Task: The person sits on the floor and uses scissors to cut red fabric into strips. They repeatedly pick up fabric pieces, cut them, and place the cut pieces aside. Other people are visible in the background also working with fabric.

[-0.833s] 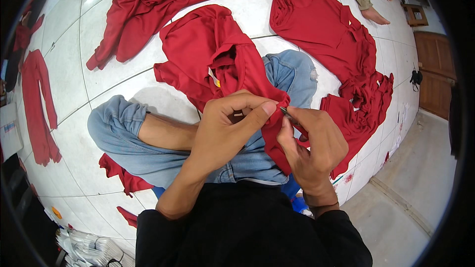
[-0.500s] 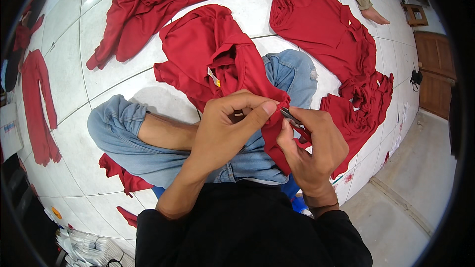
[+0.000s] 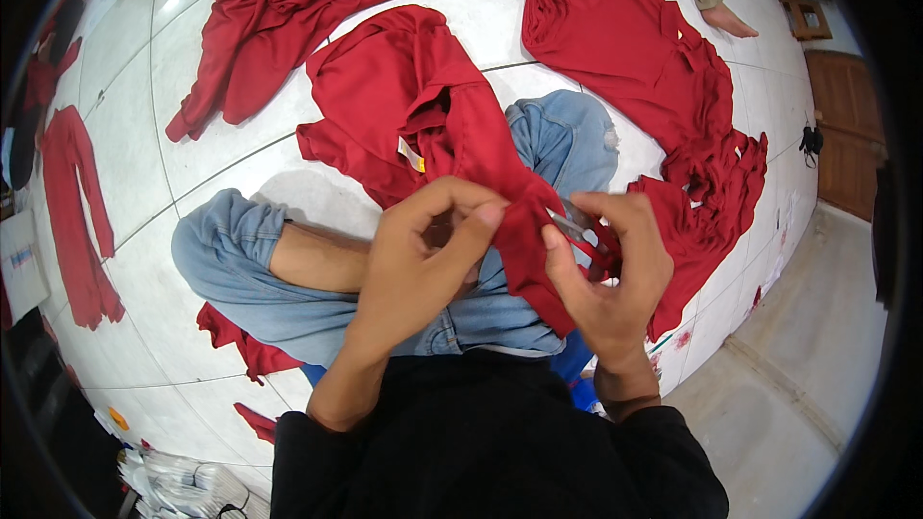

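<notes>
Garment (image 3: 473, 135), red, lying ahead of both hands and down between them. We see the left hand (image 3: 409, 264) closed at the fingertips, thumb and forefinger pinching the fabric. The right hand (image 3: 620, 274) is partly open, thumb and forefinger apart, with the snips (image 3: 575, 228) held between; whether their tips touch the fabric we cannot tell. Right of this grip lies a red pile (image 3: 711, 216).
</notes>
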{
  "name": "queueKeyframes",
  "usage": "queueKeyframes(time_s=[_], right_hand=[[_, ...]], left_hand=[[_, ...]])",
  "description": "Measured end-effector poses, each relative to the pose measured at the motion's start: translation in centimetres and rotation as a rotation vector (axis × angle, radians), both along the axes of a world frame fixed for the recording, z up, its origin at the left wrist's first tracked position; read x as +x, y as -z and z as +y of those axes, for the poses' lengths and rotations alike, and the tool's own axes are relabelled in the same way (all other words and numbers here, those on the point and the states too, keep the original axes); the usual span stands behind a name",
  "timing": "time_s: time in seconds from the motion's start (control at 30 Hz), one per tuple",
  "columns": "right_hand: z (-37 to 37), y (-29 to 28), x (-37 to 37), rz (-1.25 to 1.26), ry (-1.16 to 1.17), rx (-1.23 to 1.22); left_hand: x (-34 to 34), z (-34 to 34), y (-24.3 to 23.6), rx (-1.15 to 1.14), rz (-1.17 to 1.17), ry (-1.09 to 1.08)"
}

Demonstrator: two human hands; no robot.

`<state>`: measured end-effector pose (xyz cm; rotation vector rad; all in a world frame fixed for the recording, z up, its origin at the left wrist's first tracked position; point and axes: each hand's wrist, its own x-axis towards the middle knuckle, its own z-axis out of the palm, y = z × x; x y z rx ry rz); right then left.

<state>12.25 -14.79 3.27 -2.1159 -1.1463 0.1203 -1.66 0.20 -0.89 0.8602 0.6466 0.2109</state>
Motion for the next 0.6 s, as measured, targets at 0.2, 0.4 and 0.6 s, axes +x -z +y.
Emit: queueKeyframes(time_s=[0.2,0.4,0.6], right_hand=[[-4.3,5.5,0.6,0.068,-0.223,-0.342],[-7.0,8.0,-1.7,-0.007,-0.374,-0.217],[-6.5,4.5,-1.1,-0.164,-0.359,-0.162]], left_hand=[[-4.4,3.5,1.2,1.377,0.562,0.447],[5.0,2.2,7.9,1.332,0.436,0.118],[14.2,4.8,8.8,1.28,0.288,0.206]])
